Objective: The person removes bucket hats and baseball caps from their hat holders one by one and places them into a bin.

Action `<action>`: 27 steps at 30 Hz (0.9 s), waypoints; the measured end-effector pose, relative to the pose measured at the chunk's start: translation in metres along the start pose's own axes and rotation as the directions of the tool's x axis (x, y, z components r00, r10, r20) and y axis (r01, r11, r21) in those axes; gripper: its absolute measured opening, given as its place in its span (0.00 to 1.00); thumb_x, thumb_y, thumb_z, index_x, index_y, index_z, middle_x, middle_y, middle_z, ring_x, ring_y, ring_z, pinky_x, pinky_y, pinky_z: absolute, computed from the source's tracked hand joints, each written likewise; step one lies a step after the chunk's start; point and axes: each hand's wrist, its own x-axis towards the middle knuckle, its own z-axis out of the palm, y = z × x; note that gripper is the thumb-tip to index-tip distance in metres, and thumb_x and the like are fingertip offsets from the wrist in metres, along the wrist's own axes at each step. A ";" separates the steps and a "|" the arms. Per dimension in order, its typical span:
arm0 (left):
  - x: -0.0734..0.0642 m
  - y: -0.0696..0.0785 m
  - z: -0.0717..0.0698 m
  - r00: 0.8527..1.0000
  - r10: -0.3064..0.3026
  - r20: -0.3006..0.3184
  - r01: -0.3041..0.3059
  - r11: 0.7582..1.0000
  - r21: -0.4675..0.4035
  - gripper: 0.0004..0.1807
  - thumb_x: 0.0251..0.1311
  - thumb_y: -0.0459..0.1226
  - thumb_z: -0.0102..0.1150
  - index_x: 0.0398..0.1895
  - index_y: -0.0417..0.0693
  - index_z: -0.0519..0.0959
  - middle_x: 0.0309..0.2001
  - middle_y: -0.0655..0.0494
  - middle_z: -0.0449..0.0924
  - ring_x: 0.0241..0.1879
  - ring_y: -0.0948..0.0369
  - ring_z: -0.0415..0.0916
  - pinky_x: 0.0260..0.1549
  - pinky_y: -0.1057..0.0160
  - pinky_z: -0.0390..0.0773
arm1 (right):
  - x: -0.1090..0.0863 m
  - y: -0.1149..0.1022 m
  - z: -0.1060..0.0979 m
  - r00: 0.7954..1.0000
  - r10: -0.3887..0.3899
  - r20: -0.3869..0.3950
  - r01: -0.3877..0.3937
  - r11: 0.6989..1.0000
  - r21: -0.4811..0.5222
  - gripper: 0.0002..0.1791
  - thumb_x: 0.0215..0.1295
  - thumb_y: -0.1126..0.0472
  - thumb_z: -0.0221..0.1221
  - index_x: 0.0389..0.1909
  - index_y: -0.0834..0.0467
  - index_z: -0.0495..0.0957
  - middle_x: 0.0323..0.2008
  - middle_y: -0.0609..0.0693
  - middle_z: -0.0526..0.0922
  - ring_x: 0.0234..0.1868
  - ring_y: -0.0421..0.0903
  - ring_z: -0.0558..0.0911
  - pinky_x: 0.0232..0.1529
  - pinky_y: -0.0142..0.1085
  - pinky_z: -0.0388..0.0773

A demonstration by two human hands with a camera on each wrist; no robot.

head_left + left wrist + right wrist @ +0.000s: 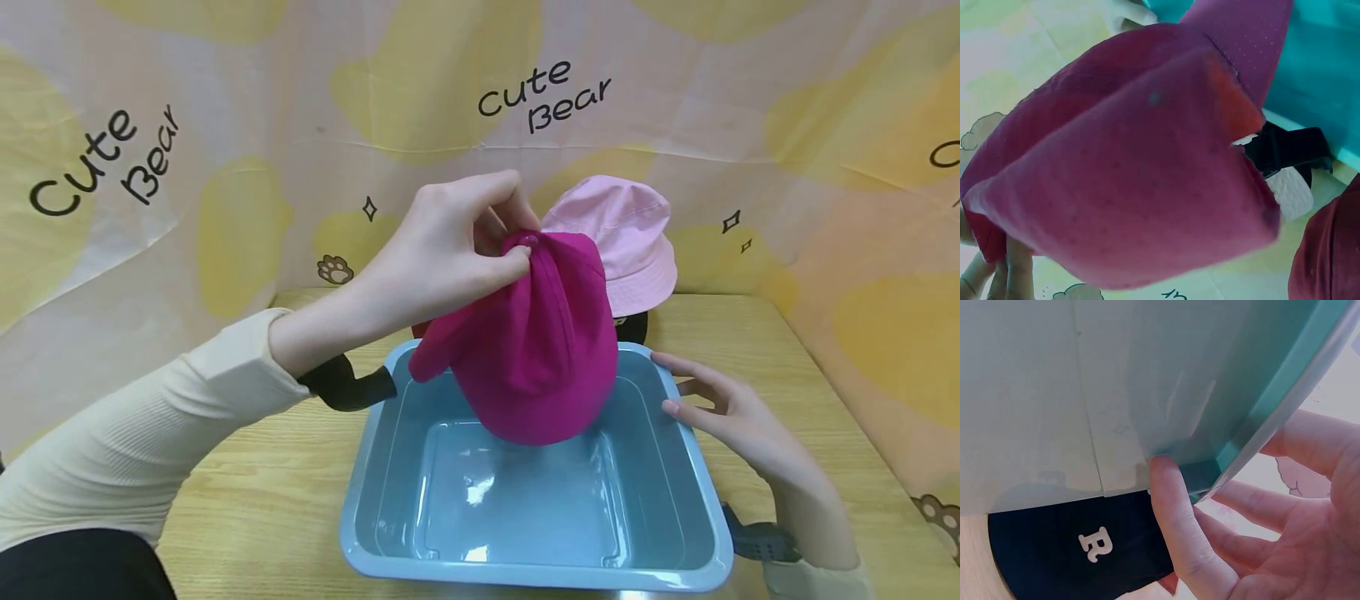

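My left hand [472, 242] pinches a magenta baseball cap [555, 350] by the top of its crown. The cap hangs brim down over a light blue plastic basin [536, 575]. In the left wrist view the cap [1129, 169] fills most of the picture, and only a few left fingertips [1019, 269] show beside it. At the far right corner of the basin, my right hand [738, 417] grips the rim. Seen from the right wrist, one finger [1175, 515] lies against the basin wall [1035, 406], while others are partly behind the rim.
Behind the basin stands a pink bucket hat [615, 237]. Below it is a black cap [1079, 550] with a white letter R. A dark red cap [1329, 250] shows partly in the left wrist view. A printed cloth [675, 108] hangs behind the wooden table [247, 483].
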 end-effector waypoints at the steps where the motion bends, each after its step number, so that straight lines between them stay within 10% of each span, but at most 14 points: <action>1: -0.001 0.000 0.000 1.000 -0.009 0.004 0.009 1.000 -0.006 0.04 0.55 0.30 0.58 0.33 0.47 0.76 0.37 0.59 0.82 0.28 0.68 0.80 0.33 0.69 0.80 | 0.002 0.001 0.000 1.000 -0.003 0.001 0.003 1.000 0.001 0.30 0.67 0.60 0.57 0.70 0.50 0.63 0.51 0.42 0.78 0.47 0.34 0.78 0.41 0.32 0.78; 27: -0.019 -0.022 0.044 0.993 -0.090 0.074 0.106 0.963 -0.246 0.06 0.55 0.29 0.60 0.34 0.45 0.77 0.38 0.56 0.82 0.31 0.63 0.81 0.34 0.68 0.83 | 0.020 0.006 -0.006 0.999 -0.025 0.025 0.025 1.000 0.012 0.31 0.67 0.61 0.58 0.70 0.50 0.64 0.52 0.39 0.78 0.47 0.33 0.78 0.41 0.31 0.78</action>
